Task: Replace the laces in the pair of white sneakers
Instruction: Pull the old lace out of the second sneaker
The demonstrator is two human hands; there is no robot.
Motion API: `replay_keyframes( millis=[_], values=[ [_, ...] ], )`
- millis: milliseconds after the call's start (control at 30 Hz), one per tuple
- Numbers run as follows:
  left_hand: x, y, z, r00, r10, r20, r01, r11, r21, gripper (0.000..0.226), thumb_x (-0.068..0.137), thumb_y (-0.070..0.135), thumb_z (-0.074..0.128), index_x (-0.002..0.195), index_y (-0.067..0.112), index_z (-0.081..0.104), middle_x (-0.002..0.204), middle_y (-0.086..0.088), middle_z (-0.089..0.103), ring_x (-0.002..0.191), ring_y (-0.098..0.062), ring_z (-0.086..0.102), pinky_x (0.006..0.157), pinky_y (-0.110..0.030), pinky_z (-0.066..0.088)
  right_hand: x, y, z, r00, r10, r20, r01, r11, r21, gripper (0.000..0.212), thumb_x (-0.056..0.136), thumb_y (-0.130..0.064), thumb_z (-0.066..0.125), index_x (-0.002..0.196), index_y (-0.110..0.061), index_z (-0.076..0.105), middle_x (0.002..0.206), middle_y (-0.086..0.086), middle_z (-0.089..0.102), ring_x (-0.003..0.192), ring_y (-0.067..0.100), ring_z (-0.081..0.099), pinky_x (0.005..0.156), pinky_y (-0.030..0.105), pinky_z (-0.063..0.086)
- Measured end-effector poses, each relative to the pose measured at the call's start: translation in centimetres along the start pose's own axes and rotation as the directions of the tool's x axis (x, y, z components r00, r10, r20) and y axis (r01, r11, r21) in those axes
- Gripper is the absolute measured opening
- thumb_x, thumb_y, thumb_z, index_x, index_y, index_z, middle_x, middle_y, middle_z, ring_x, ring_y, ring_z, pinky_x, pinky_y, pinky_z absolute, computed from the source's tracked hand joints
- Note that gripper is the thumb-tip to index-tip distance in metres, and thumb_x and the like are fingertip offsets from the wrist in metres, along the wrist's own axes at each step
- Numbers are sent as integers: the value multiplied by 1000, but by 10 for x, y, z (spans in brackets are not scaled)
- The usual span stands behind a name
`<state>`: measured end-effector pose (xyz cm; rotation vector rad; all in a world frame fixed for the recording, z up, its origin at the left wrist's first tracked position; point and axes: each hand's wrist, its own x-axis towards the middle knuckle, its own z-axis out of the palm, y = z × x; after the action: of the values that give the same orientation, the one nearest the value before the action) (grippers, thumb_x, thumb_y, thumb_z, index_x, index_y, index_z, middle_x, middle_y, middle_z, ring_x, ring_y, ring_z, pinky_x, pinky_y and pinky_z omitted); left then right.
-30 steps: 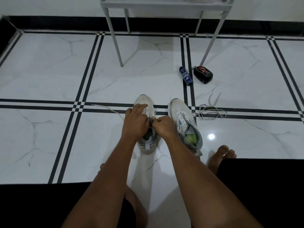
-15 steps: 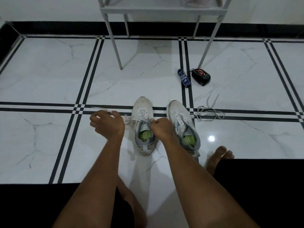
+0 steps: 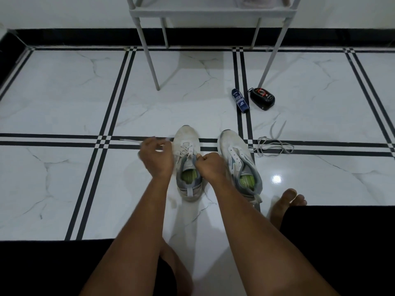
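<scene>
Laced sneaker [image 3: 186,144] between both hands

The floor [image 3: 64,99] is glossy white marble tile crossed by paired black lines, with a bright glare spot [image 3: 276,179] of light near the right. A black skirting [image 3: 85,37] runs under the white wall [image 3: 64,11]. A grey metal stand [image 3: 209,11] on thin legs sits by the wall.

Single view, head-worn, wide-angle: looks forward and steeply down from a seated person over both forearms to the tiled floor [image 3: 64,107]; near the sneakers [image 3: 186,146]; far edge takes in a table's legs [image 3: 152,67]
</scene>
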<state>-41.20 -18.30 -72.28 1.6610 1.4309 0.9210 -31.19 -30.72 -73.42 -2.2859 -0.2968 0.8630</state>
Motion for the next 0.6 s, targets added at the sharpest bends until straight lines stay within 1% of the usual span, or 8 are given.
replay_keyframes(
  millis=[67,133,267,333,367,433,467,600],
  values=[
    [5,5,-8,992,-89,-91,94,994,50,41,81,36,75,115,14,70,126,-7,60,115,-27,56,95,-28,44,1,1,2,1000,-8,-3,8,1000,7,58,104,-40,60,52,-17,48,55,-1,50,53,17,47,51,28,29],
    [1,3,-14,1000,-27,15,25,993,111,57,80,43,81,125,17,57,121,-4,57,109,-23,57,91,-31,48,1,2,2,1000,-24,-3,24,1000,6,60,105,-39,60,51,-17,45,53,-1,47,51,17,45,52,29,29],
    [-23,-7,-17,913,0,409,-62,989,137,46,79,55,83,110,31,61,92,13,69,76,-4,67,71,-25,56,2,6,2,999,-42,-15,43,999,29,60,105,-39,60,51,-18,43,50,-2,44,48,17,42,52,30,28],
    [-31,-16,-15,920,0,393,-49,992,113,28,86,42,81,105,25,69,84,12,72,73,0,68,75,-29,60,2,10,3,995,-92,-41,94,995,35,52,105,-39,61,58,-17,51,56,-2,49,51,14,44,53,29,30],
    [-32,-20,-13,938,-24,347,-8,996,92,18,89,35,79,100,22,72,81,11,73,73,0,69,80,-34,61,1,11,4,989,-129,-65,132,990,44,40,104,-37,63,70,-17,62,67,-2,57,57,12,50,56,28,35],
    [-30,-27,-12,948,-124,294,112,992,59,9,91,29,76,91,20,75,77,9,74,74,-6,71,84,-42,61,-3,11,2,972,-217,-90,223,973,59,14,103,-33,64,109,-24,73,107,1,64,84,9,61,73,25,43],
    [-28,-30,-11,940,-171,296,167,985,40,8,91,29,76,88,21,74,76,8,74,75,-11,72,83,-45,62,-2,12,0,956,-284,-71,286,958,9,20,103,-30,62,122,-29,71,121,0,57,94,9,59,78,26,44],
    [-24,-36,-9,929,-197,315,200,980,24,6,90,26,76,86,24,72,76,7,74,76,-15,72,85,-47,62,4,6,7,873,-483,67,484,840,-246,27,100,-34,58,123,-36,73,140,-3,44,114,15,57,83,36,56]
  ],
)
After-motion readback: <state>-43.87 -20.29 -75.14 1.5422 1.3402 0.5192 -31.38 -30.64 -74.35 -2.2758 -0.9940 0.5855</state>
